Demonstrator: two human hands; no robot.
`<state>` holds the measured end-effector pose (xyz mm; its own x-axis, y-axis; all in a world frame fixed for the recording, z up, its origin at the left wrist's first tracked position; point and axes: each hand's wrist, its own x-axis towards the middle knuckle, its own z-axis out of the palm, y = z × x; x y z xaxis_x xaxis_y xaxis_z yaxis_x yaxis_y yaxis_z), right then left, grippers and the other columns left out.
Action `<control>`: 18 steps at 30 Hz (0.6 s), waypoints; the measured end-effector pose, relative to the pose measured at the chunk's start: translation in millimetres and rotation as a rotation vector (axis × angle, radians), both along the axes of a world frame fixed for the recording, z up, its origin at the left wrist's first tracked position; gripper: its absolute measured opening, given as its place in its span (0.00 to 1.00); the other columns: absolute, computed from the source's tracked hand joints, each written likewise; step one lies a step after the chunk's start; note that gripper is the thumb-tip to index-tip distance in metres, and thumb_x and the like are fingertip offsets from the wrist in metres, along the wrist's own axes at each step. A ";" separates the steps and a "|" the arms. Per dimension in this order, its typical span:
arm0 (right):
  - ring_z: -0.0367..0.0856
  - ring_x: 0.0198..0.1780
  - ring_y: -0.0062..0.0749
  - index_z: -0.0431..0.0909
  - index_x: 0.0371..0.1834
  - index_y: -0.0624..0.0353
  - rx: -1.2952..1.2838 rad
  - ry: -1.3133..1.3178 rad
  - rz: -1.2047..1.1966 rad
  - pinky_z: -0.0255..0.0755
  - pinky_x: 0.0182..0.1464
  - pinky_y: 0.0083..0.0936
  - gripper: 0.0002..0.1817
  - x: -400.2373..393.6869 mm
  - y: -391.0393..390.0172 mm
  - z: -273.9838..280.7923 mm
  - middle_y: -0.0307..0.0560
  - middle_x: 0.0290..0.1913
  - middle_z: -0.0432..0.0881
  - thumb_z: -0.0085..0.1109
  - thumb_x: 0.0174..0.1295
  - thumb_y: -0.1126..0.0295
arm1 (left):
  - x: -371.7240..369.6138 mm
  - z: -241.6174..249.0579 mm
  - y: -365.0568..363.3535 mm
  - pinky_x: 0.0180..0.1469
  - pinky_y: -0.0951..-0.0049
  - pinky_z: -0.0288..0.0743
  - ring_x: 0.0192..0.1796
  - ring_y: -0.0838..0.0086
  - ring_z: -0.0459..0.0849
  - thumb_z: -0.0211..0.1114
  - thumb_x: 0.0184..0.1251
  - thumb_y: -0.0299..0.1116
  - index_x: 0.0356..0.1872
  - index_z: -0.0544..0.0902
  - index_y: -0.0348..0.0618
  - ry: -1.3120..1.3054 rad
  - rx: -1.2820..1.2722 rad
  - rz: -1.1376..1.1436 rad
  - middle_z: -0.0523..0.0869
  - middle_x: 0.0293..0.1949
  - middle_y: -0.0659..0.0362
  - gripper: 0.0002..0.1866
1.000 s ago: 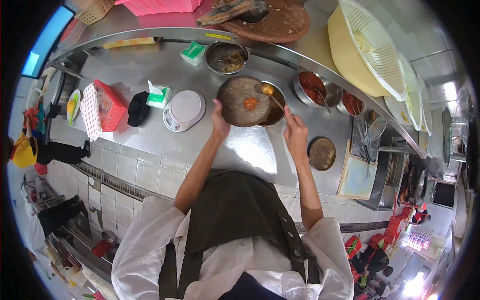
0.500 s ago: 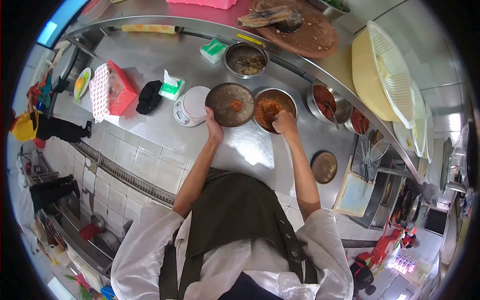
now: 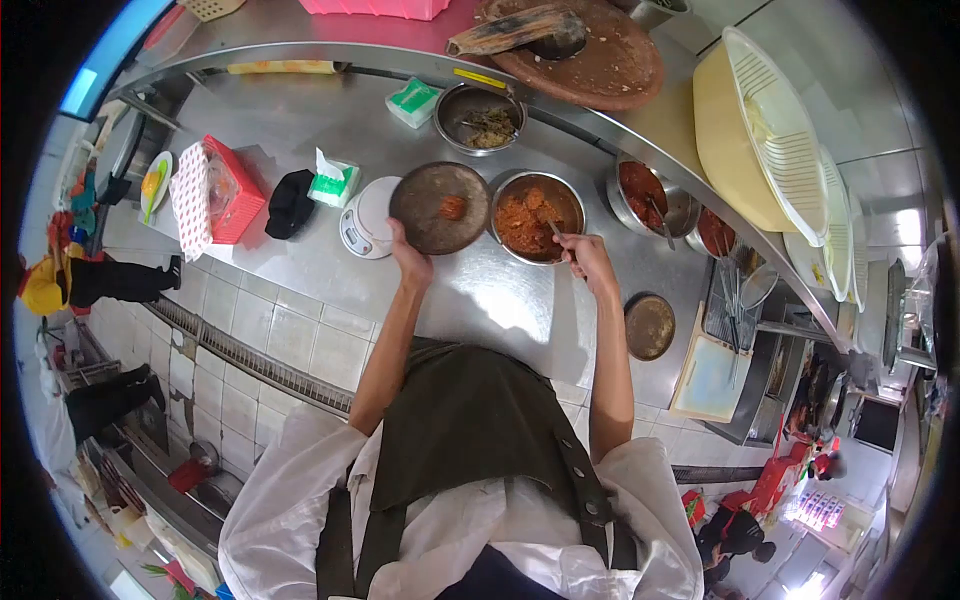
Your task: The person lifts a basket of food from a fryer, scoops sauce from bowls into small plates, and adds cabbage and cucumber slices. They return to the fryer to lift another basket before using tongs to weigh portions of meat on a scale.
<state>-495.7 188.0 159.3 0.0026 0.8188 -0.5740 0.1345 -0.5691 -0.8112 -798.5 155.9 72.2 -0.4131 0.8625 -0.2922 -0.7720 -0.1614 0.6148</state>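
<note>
My left hand (image 3: pixel 412 258) grips the near-left rim of a round dark plate (image 3: pixel 425 212), which has a small heap of red paste (image 3: pixel 453 207) on it. Just right of the plate stands a steel bowl (image 3: pixel 578 195) with orange-red paste (image 3: pixel 525 222) inside. My right hand (image 3: pixel 590 262) is closed on the handle of a spoon (image 3: pixel 556 230), whose tip reaches into the paste. The plate sits beside a white kitchen scale (image 3: pixel 372 215), partly over its edge.
Behind are a steel bowl of greenish food (image 3: pixel 490 128) and tissue packs (image 3: pixel 413 102). Bowls of red sauce (image 3: pixel 640 190) stand right, near a small brown plate (image 3: pixel 650 327) and a cutting board (image 3: pixel 712 378). A red basket (image 3: pixel 235 190) is left. People (image 3: pixel 95 270) stand beyond the counter.
My right hand has drawn back from the bowl, so the spoon handle shows. The heap on the plate looks more compact. The view has shifted slightly.
</note>
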 end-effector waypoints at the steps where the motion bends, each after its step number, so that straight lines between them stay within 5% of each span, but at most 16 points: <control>1: 0.60 0.12 0.14 0.84 0.41 0.70 -0.007 -0.004 0.027 0.49 0.14 0.19 0.12 3.2 -3.2 0.0 0.36 0.17 0.73 0.55 0.62 0.73 | -6.1 5.9 -1.0 0.72 0.58 0.64 0.70 0.63 0.71 0.42 0.79 0.59 0.70 0.67 0.38 -0.016 0.005 0.030 0.73 0.69 0.55 0.35; 15: 0.57 0.15 0.13 0.86 0.48 0.65 0.034 -0.083 0.044 0.48 0.16 0.18 0.15 15.1 -18.8 -14.2 0.33 0.20 0.74 0.53 0.62 0.74 | -12.6 18.5 -3.2 0.74 0.60 0.60 0.72 0.65 0.68 0.42 0.79 0.58 0.72 0.64 0.43 0.054 -0.004 -0.034 0.71 0.70 0.57 0.33; 18: 0.64 0.18 0.14 0.85 0.51 0.65 0.193 -0.115 0.057 0.54 0.20 0.17 0.17 22.2 -23.3 -15.9 0.34 0.22 0.77 0.53 0.62 0.75 | -3.7 15.3 0.2 0.74 0.67 0.56 0.71 0.68 0.68 0.41 0.80 0.58 0.70 0.66 0.36 0.129 -0.013 -0.035 0.72 0.69 0.56 0.35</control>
